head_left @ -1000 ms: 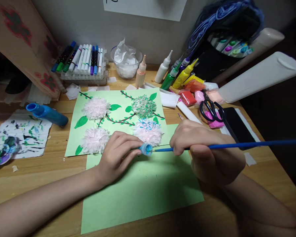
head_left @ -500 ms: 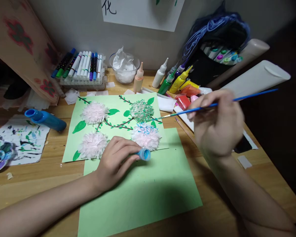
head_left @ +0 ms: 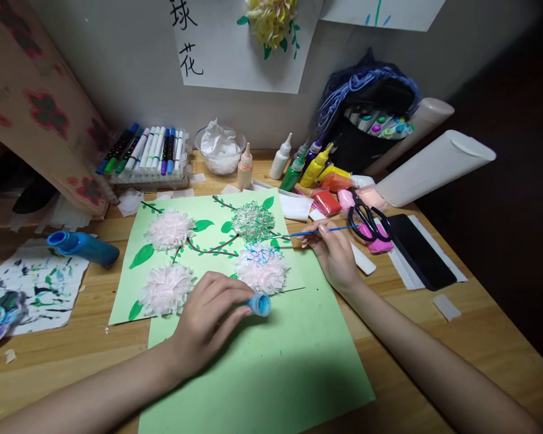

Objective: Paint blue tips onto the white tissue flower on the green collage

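Note:
Between the thumb and fingers of my left hand [head_left: 215, 319] is a small bottle cap [head_left: 260, 305] with blue paint inside, its opening turned toward me. My right hand [head_left: 335, 253] pinches a thin blue paintbrush [head_left: 308, 232]. The brush tip hovers near the upper edge of a pale pink tissue-paper flower [head_left: 263, 271] streaked with blue; I cannot tell whether it touches. Above that sits a green-painted flower [head_left: 253, 221]. Two plain pink flowers [head_left: 169, 230] are at the left of the light green sheet [head_left: 122, 301], with painted branches and leaves. A second green sheet [head_left: 253, 386] lies beneath.
An uncapped blue paint bottle [head_left: 88, 248] lies at left beside a paint-smeared paper [head_left: 49, 295]. Markers [head_left: 147, 147], a tissue bowl [head_left: 219, 150] and several paint bottles [head_left: 294, 172] line the back. Scissors [head_left: 366, 220] and a black phone [head_left: 420, 250] are at right.
My right hand has come down and left with the brush, its tip now closer to the blue-streaked flower. The view has tilted up, showing more of the wall. My left hand still holds the cap.

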